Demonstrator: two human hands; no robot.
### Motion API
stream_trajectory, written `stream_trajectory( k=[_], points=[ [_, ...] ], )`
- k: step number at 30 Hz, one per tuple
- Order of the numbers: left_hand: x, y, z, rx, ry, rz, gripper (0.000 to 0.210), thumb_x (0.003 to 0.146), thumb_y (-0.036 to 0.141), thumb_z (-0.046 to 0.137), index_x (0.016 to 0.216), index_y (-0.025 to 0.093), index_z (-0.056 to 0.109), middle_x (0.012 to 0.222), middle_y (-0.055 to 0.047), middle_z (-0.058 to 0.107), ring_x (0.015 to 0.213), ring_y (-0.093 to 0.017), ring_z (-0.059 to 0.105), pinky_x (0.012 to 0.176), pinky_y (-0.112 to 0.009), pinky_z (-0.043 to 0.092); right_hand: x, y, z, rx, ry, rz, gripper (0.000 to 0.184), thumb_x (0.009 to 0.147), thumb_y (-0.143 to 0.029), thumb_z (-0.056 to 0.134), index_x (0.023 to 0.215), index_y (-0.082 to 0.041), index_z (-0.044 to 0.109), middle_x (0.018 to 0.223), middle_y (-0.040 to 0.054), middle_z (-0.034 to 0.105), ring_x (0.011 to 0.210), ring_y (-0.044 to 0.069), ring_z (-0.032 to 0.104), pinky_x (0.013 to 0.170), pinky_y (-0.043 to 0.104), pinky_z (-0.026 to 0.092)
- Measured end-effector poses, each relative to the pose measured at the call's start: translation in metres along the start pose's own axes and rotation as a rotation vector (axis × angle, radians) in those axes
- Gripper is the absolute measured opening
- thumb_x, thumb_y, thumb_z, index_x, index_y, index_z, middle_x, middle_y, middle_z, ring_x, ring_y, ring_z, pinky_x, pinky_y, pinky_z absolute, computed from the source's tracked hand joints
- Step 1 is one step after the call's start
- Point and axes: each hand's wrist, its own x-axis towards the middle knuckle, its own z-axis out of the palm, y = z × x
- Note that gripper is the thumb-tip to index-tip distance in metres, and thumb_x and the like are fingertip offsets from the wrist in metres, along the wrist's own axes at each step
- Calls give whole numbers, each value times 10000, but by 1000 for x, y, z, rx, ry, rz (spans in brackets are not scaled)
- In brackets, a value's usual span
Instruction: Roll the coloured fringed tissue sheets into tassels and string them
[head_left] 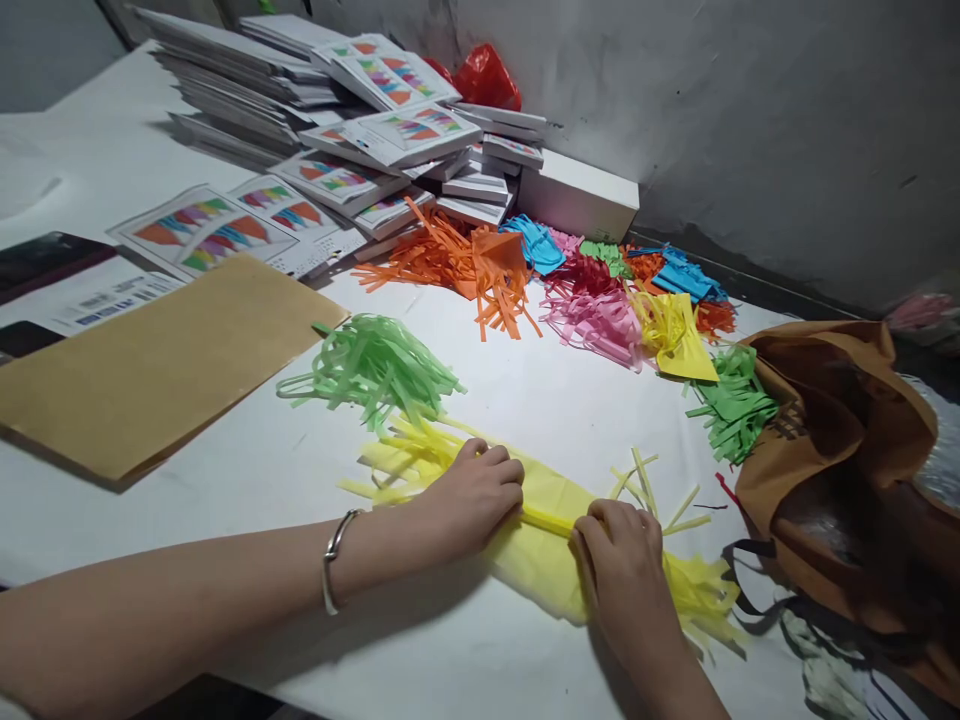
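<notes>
A sheet of yellow tissue paper [540, 580] with fringed ends lies across the white table in front of me. Along its middle runs a narrow fold. My left hand [480, 495], a silver bracelet on its wrist, has its fingers curled over the fold on the left. Closer to the right fringe, my right hand [622, 555] pinches the same fold. The fingertips of both hands are partly hidden. Just beyond the yellow sheet sits a bunch of green tissue fringe [375, 365].
Fringed bundles, among them an orange one [499, 265] and a yellow one [682, 335], line the back. Printed flat packs [405, 135] are piled behind, beside a white box [577, 195]. Brown cardboard [165, 350] lies left; a brown bag [817, 430] stands right.
</notes>
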Motion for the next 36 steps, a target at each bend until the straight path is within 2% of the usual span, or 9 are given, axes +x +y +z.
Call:
stream_trajectory(
  k=[4,7,11,14,18,23,27,32,36],
  points=[
    [9,9,0,109,-40,-111,166,901,194,593,746,165,643,865,-76,634,800,-234,533,724,-397,308,4,-5,6,-202,-1,71,149,975,-158,526,842,-217,555,897,54,597,891,251,518,907,463,320],
    [12,10,1,162,-46,-107,103,871,154,598,775,164,634,880,-79,628,790,-233,528,733,-398,312,5,-10,6,-282,28,79,152,962,-138,523,836,-217,554,870,58,605,871,263,526,917,496,312],
    [12,5,3,160,-11,17,104,800,69,629,780,171,626,903,-65,628,838,-227,523,827,-419,317,7,-19,4,-135,98,-13,229,930,-23,464,967,-200,603,975,73,639,965,247,554,1007,496,288],
    [11,1,2,143,12,107,109,786,85,654,749,188,645,852,-51,619,831,-227,508,867,-443,302,11,-23,6,73,89,-117,253,948,-21,450,943,-206,623,867,30,633,847,195,546,903,391,337],
    [10,-2,-3,102,41,164,119,827,126,651,754,217,678,852,-39,631,838,-224,506,923,-465,284,15,-22,13,185,96,-82,218,976,-77,476,885,-210,624,810,4,615,773,173,525,829,343,333],
    [9,-4,-4,74,59,249,96,872,186,647,784,212,673,868,-25,638,858,-219,521,964,-463,297,18,-19,15,215,102,-18,197,995,-129,483,863,-215,600,797,-12,595,777,165,529,829,327,330],
    [11,-4,4,131,101,266,124,875,139,640,768,200,654,847,-26,629,851,-212,526,988,-453,301,18,-23,19,129,109,-77,159,1006,-190,495,897,-218,608,828,-1,599,790,174,530,864,351,320],
    [9,-1,3,131,101,316,199,933,128,598,744,189,615,837,-24,625,820,-196,525,962,-413,330,15,-24,18,50,110,-149,295,991,-66,381,813,-202,573,788,20,578,764,182,498,890,367,328],
    [5,0,-1,139,67,323,108,927,135,619,840,185,658,841,-29,631,830,-206,535,961,-426,327,3,-14,8,13,65,-158,290,968,-21,372,869,-204,574,820,27,606,803,197,521,915,386,327]
  ],
)
